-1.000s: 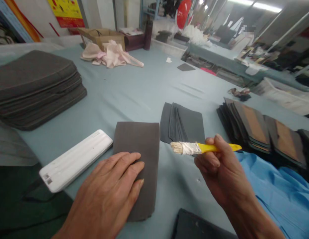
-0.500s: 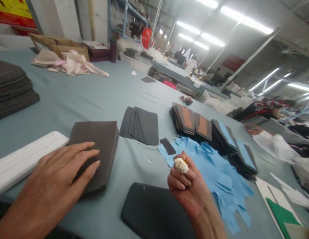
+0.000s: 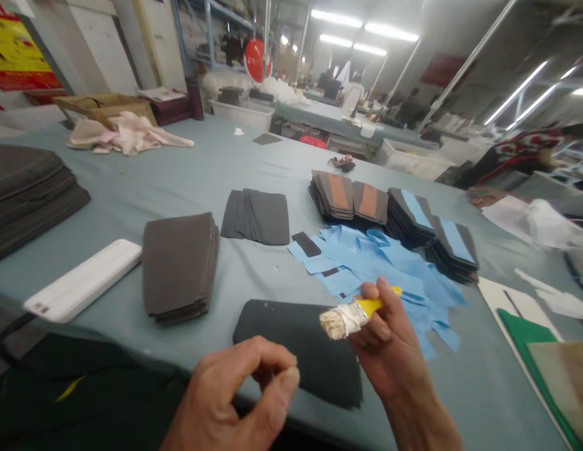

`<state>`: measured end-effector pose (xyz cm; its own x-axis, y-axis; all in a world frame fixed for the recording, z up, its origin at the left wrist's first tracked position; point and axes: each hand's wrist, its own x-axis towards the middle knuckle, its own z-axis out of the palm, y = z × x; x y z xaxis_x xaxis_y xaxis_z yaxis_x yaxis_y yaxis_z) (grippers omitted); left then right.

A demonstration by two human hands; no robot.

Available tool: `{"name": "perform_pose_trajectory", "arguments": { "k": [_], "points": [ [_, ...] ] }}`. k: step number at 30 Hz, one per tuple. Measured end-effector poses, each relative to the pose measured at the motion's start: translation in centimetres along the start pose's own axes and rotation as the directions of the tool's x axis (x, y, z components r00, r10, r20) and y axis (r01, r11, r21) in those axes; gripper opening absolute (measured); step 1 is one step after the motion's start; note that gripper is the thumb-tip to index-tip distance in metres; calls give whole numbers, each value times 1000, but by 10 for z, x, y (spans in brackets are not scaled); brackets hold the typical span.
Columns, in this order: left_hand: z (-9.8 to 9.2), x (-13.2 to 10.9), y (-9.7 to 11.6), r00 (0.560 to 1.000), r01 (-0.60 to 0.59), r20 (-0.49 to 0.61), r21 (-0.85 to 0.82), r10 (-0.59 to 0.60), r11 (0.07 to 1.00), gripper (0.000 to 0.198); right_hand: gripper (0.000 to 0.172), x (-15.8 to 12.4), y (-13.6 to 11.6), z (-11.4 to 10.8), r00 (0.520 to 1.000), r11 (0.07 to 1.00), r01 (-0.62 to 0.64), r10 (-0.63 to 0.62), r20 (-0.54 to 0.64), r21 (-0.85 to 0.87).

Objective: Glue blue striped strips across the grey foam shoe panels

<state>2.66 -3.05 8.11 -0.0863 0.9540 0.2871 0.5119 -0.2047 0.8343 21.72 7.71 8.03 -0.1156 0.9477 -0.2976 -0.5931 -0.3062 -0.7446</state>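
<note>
One long work table point(image 3: 145, 188) covered in pale blue-grey cloth, bearing everything below.

One tall pile of dark grey foam pads point(image 3: 23, 207) at the table's left.

Four stacks of dark panels with tan or blue strips point(image 3: 348, 197), standing close together at the far side of the blue pieces.

One loose spread of blue fabric pieces point(image 3: 380, 275), with small black rectangles point(image 3: 306, 244) lying on it.

One squared stack of dark grey panels point(image 3: 180, 269), just beside a white plastic bar point(image 3: 82, 280).

One fanned stack of grey panels point(image 3: 256, 217), farther along the table and apart from the squared stack.

One single dark panel point(image 3: 296, 351) lying flat at the table's near edge, below the blue pieces.

One right hand point(image 3: 390, 351), its fingers point(image 3: 378, 332) curled around a yellow handle, with the thumb on top.

One left hand point(image 3: 235, 394), near the panel's lower left, its fingertips point(image 3: 289, 382) drawn together with the thumb in a loose pinch, nothing visible between them.

One flat brush point(image 3: 348, 318) with pale bristles and a white-wrapped ferrule, held in the right hand above the panel's right part; contact with the panel cannot be told.
</note>
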Motion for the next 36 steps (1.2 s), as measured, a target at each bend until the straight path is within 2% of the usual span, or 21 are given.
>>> {"name": "perform_pose_trajectory", "arguments": {
  "k": [2,5,9,14,19,25,28,32,36],
  "points": [
    [10,3,12,996,57,66,-75,-53,995,16,54,-11,-4,-1,989,985,134,-140,-52,-108],
    [18,8,20,990,126,73,-135,-117,983,17,51,-25,-9,-4,947,914,297,-319,-37,-276],
    [24,11,21,980,193,92,-216,-177,957,16,48,-37,-13,-8,905,833,397,-426,13,-385],
    [29,12,19,966,258,99,-236,-240,937,13,43,-38,-14,-9,897,802,404,-441,19,-440],
    [33,12,16,962,273,85,-247,-260,930,13,43,-44,-13,-7,861,736,466,-505,60,-491],
    [32,11,13,969,247,83,-223,-234,943,19,44,-58,-8,0,856,698,406,-517,-23,-591],
    [30,9,15,966,253,113,-233,-232,939,23,43,-61,-7,1,846,667,424,-533,5,-612],
    [27,9,15,959,278,115,-219,-258,935,26,39,-66,-6,0,812,621,517,-574,107,-589],
    [22,4,14,952,306,85,-200,-295,931,26,31,-76,3,6,830,663,518,-542,131,-540]
  ]
}}
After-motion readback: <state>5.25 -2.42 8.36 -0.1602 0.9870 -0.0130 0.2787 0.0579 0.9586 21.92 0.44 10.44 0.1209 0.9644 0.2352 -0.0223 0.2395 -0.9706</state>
